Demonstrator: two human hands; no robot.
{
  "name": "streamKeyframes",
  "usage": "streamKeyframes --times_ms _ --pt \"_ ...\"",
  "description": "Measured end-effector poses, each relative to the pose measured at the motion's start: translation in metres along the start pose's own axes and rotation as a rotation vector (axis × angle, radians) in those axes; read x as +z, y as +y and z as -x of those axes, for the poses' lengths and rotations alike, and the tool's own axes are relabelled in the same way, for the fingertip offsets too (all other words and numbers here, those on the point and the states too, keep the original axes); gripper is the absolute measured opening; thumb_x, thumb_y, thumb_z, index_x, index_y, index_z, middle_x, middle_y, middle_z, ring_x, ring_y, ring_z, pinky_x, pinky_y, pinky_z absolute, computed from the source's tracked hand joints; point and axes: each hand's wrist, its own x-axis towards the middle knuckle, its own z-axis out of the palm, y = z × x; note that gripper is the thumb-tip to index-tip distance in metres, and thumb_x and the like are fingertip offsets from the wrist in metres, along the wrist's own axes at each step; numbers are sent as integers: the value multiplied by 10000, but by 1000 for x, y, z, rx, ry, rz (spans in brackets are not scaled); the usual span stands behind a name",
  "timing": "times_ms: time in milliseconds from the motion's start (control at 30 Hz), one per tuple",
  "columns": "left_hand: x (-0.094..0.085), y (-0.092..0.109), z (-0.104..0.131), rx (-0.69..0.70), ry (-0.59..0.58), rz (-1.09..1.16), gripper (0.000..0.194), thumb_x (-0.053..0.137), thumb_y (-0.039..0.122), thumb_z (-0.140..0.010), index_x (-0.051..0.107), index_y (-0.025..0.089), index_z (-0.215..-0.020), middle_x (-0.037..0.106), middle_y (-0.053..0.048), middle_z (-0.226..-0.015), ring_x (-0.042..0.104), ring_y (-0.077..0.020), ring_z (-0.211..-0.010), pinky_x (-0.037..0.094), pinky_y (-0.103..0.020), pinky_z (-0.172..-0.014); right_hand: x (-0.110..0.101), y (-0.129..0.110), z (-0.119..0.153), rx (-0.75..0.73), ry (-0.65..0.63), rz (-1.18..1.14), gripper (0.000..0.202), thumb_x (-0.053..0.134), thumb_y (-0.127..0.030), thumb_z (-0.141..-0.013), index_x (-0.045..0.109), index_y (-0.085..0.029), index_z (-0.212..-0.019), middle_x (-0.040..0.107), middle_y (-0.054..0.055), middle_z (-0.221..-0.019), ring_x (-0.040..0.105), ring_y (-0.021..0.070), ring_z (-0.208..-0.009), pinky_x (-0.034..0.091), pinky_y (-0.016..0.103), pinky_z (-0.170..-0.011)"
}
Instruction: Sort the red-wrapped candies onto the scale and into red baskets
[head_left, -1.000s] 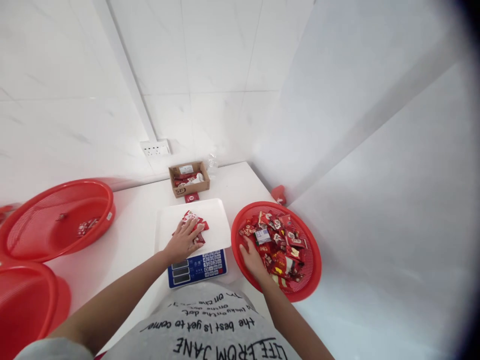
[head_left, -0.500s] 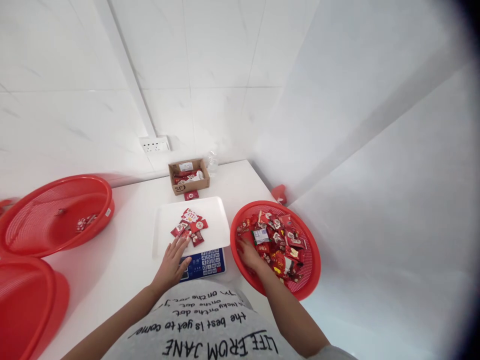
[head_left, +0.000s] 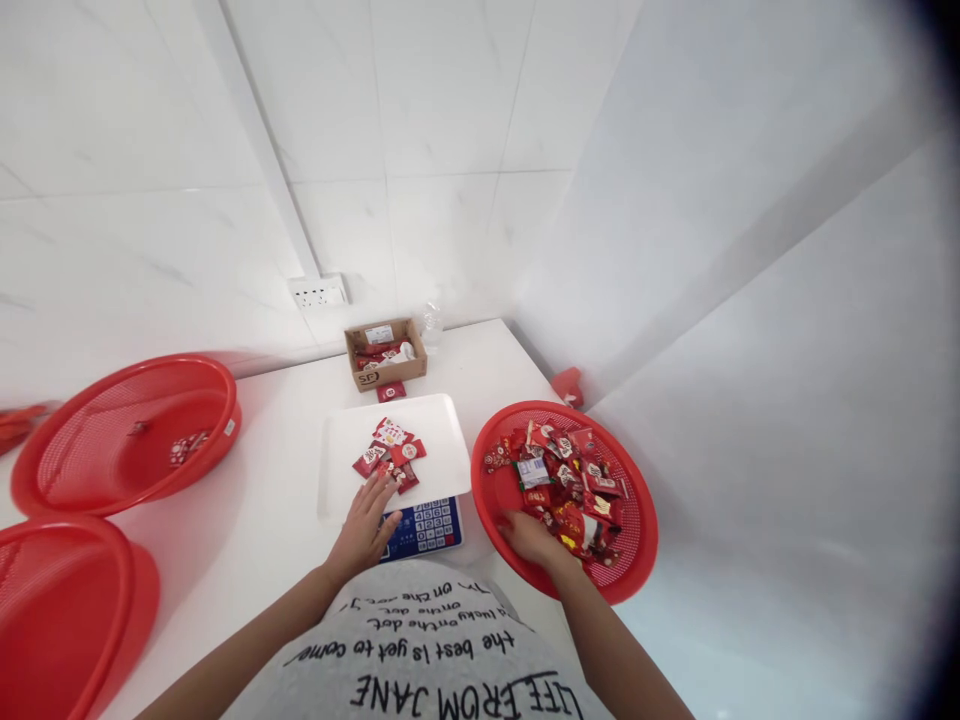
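Note:
My left hand lies at the front edge of the white weighing tray, fingers stretched out and slightly apart. Its fingertips reach the nearest of several small red wrapped packets piled mid-tray. Under the tray's front shows the blue keypad of a scale. Inside the red mesh basket on the right, my right hand is low against the near left side, fingers curled inward. A bit of red shows at its fingertips; what it holds is hidden. Many red packets fill the basket beside it.
Behind the tray stands a small cardboard box with red packets inside, and a single packet before it. A clear plastic bottle is beside the box. Two red baskets stand on the left. Walls border the table behind and right.
My right hand has drawn back toward me inside the basket, and its fingers are more curled. My left hand stays at the tray. The whole view has shifted slightly.

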Motion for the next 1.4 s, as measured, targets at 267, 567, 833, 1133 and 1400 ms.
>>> streamKeyframes --times_ms 267,567,833,1133,1400 --pt "-1 -1 7 -25 17 -2 410 324 370 -905 489 201 -1240 451 -102 -1354 312 -244 -1309 345 -465 -1028 -3 -15 0 47 -181 17 251 516 -295 -762 678 -188 -921 700 100 -958 640 226 -876 442 348 -819" --pt "1 -3 10 -8 14 1 407 326 367 -901 521 190 -1211 468 -115 -1336 332 -257 -1297 357 -481 -1018 -21 -29 13 69 -245 -285 422 545 -419 -745 614 -190 -1094 614 101 -1162 597 224 -994 462 355 -841" --pt "3 -4 9 2 25 -4 402 323 361 -900 527 202 -1208 490 -108 -1316 347 -253 -1288 369 -475 -1012 -14 -25 -1 136 5 -306 376 445 -323 -742 609 -193 -1055 685 45 -831 622 183 -665 510 325 -600" --pt "5 -9 14 -12 54 -10 409 319 384 -900 542 194 -1185 522 -110 -1283 370 -256 -1273 372 -479 -1009 -29 -75 -27 26 295 -431 387 440 -374 -755 580 -181 -1060 652 86 -1037 608 216 -921 500 326 -738" --pt "2 -5 8 -3 33 -17 408 335 374 -896 519 216 -1225 511 -101 -1298 360 -257 -1280 347 -487 -1025 5 -147 -44 -89 63 -472 449 456 -467 -767 558 -183 -1099 634 76 -1043 586 128 -635 472 245 -520"
